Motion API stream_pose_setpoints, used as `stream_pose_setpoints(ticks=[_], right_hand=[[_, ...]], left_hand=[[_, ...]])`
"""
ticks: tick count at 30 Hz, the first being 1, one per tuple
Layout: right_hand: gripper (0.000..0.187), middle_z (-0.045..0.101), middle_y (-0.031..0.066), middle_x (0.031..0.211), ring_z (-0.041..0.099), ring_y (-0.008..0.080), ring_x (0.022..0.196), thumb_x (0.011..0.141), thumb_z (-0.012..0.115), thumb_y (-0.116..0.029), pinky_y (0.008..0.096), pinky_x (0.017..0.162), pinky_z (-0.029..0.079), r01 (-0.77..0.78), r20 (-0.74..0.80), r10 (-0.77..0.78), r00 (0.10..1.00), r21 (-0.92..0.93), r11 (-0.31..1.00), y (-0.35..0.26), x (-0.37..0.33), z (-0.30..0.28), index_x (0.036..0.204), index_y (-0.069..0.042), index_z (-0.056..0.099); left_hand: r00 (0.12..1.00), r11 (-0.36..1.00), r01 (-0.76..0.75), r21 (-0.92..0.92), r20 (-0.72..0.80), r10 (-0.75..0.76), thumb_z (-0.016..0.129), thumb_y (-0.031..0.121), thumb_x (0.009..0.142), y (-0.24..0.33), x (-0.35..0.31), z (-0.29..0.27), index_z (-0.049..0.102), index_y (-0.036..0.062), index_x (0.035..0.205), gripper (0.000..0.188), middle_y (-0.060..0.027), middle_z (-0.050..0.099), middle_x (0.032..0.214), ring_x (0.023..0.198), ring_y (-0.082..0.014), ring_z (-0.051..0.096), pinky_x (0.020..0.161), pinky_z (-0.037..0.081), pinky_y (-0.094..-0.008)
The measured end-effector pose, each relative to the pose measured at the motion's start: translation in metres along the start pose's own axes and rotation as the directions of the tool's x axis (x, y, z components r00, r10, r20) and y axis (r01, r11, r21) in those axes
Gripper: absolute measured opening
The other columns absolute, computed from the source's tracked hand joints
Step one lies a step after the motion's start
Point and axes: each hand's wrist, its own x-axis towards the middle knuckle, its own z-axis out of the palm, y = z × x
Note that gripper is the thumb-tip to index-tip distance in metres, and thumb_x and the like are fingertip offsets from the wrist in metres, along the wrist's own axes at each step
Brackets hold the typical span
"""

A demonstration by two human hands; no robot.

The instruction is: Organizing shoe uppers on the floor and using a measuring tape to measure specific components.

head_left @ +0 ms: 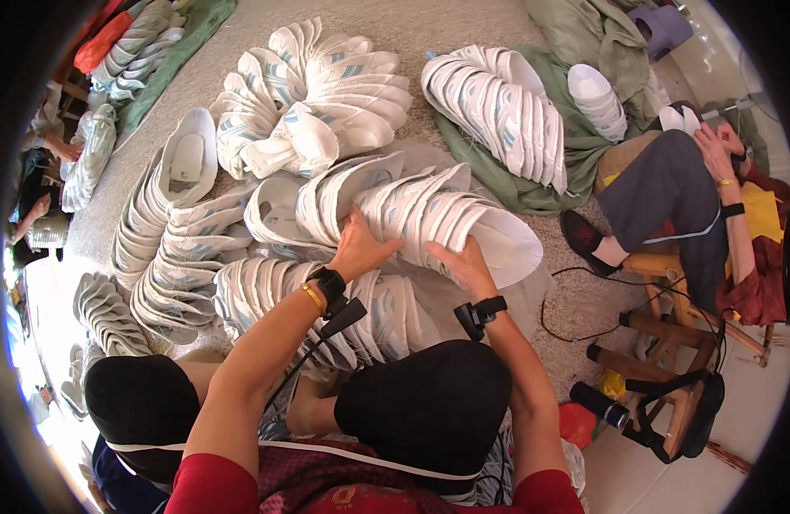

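A row of nested white shoe uppers (433,210) with light blue stripes lies in front of me, between both my hands. My left hand (365,247) grips its left end, with the fingertips tucked between the layers. The near right side of the same row is held by my right hand (465,264), thumb against the uppers and other fingers partly hidden. At the right end one upper shows its smooth pale inside. Just left of my left hand, more white uppers (279,210) lie on their sides. A further stack of uppers (378,313) sits below my hands, partly covered by my left forearm.
A ring of fanned uppers (313,94) lies farther off, with curved stacks (185,265) at left. Another bundle (497,116) rests on green cloth (583,163). A co-worker's hands (716,154) hold white pieces at right, near wooden stools (669,377) and a black cable (545,317).
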Motion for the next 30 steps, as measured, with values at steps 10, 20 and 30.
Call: stream_pose_setpoints(ticks=[10, 20, 30], right_hand=[[0.037, 0.067, 0.0221, 0.091, 0.063, 0.04, 0.086, 0.075, 0.068, -0.027, 0.0418, 0.075, 0.05, 0.193, 0.05, -0.187, 0.981, -0.318, 0.928, -0.018, 0.002, -0.014, 0.1, 0.0, 0.065], [0.037, 0.069, 0.0211, 0.091, 0.066, 0.0348, 0.086, 0.072, 0.072, -0.024, 0.0407, 0.076, 0.051, 0.178, 0.133, -0.14, 0.981, -0.337, 0.925, -0.004, 0.006, -0.01, 0.1, 0.0, 0.067], [0.05, 0.066, 0.0106, 0.106, 0.061, 0.0189, 0.097, 0.074, 0.076, -0.023, 0.0319, 0.085, 0.048, -0.105, 0.128, 0.101, 0.987, 0.021, 0.994, 0.02, -0.007, -0.026, 0.114, 0.003, 0.061]], left_hand=[[1.0, 1.0, -0.008, 0.008, 0.008, 0.008, 0.076, 0.039, 0.065, 0.0, 0.005, 0.002, 0.006, -0.0231, 0.136, 0.117, -0.0426, 0.033, 0.133, 0.129, -0.0477, 0.036, 0.11, 0.029, -0.0397], [0.998, 0.999, -0.026, -0.042, -0.063, 0.023, 0.076, 0.039, 0.065, -0.008, 0.004, 0.01, 0.006, -0.0273, 0.133, 0.118, -0.0439, 0.044, 0.121, 0.119, -0.0471, 0.047, 0.103, 0.04, -0.0399], [0.901, 0.946, -0.252, -0.204, -0.406, 0.152, 0.07, 0.019, 0.076, -0.014, -0.01, -0.063, 0.059, -0.002, 0.115, 0.046, -0.0228, 0.061, 0.107, 0.079, -0.0335, 0.065, 0.071, 0.052, -0.0364]])
